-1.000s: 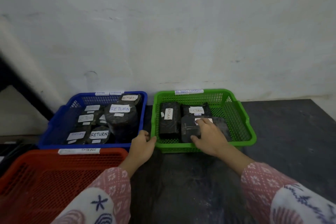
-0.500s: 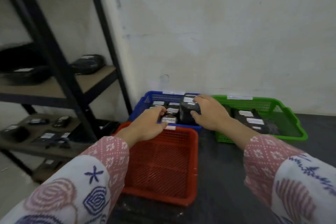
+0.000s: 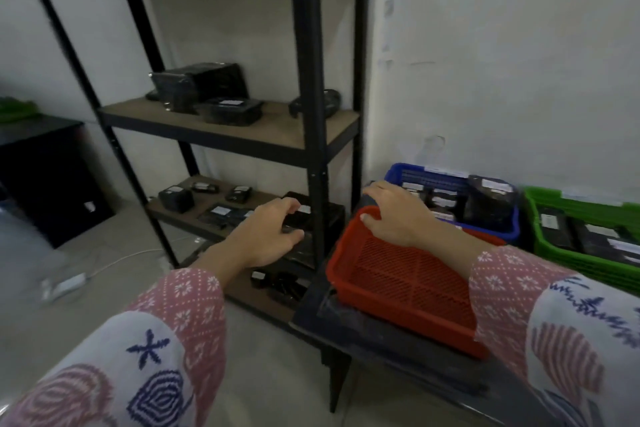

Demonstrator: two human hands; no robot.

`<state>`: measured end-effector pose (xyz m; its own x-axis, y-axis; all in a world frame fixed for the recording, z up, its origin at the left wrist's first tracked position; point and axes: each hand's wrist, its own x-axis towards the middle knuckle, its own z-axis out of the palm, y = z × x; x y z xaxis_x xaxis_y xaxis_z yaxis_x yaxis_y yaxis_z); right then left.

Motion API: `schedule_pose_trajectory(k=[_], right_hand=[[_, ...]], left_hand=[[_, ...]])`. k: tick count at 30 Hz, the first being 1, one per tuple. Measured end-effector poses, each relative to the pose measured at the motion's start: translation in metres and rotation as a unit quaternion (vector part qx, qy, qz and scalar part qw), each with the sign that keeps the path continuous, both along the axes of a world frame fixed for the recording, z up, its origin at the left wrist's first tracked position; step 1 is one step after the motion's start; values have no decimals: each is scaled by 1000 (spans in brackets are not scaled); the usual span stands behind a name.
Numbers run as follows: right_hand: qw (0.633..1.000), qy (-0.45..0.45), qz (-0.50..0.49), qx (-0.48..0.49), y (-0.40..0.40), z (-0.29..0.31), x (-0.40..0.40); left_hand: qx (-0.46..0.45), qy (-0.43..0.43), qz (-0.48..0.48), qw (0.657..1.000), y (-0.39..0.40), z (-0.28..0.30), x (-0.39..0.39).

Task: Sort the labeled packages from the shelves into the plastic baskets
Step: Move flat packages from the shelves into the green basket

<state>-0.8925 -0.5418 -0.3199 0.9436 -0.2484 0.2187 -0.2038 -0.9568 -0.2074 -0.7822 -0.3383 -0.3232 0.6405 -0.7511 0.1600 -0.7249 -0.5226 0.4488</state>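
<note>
A black metal shelf unit point(image 3: 308, 80) holds black wrapped packages with white labels on its wooden boards: a few on the middle shelf point(image 3: 207, 90), several on the lower shelf point(image 3: 221, 211). My left hand point(image 3: 270, 236) reaches to the lower shelf, fingers and thumb spread around the end of a black labeled package point(image 3: 299, 218); blur hides whether they touch. My right hand point(image 3: 391, 218) hovers over the far left corner of the empty red basket point(image 3: 398, 288) and holds nothing. The blue basket point(image 3: 398, 172) and green basket point(image 3: 540, 198) behind it contain labeled packages.
The baskets stand on a low black table point(image 3: 363, 326) right of the shelf unit, against a white wall. More packages point(image 3: 277, 282) lie on the bottom shelf. A black cabinet point(image 3: 41, 177) stands at the left. A white power strip point(image 3: 62, 284) and cable lie on the floor.
The view swung left from the baskets to the shelves. My left hand moved from the basket rims to the lower shelf. My right hand left the green basket and now hangs over the red one.
</note>
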Motion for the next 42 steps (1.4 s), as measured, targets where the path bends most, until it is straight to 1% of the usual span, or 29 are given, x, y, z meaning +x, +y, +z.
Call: schedule_pose_trajectory(k=[5, 10, 16, 20, 25, 29, 33, 38, 42], right_hand=[[999, -12, 37, -1, 40, 2, 58], [998, -17, 60, -1, 78, 2, 144], [993, -50, 100, 40, 137, 11, 269], [990, -58, 115, 56, 185, 2, 345], [984, -45, 159, 61, 230, -17, 418], [987, -50, 140, 64, 254, -26, 468], [991, -63, 91, 72, 278, -26, 513], [992, -70, 30, 98, 313, -20, 565], [991, -79, 4, 106, 332, -22, 604]], left_hand=[[-5, -2, 42, 999, 52, -10, 47], [4, -10, 55, 998, 95, -4, 110], [68, -11, 57, 996, 148, 1, 206], [79, -5, 81, 994, 189, -4, 265], [83, 0, 103, 991, 238, -12, 336], [87, -10, 98, 991, 273, -16, 403], [76, -18, 68, 995, 304, -12, 467], [113, -41, 19, 993, 341, -5, 547], [100, -45, 3, 994, 359, 1, 608]])
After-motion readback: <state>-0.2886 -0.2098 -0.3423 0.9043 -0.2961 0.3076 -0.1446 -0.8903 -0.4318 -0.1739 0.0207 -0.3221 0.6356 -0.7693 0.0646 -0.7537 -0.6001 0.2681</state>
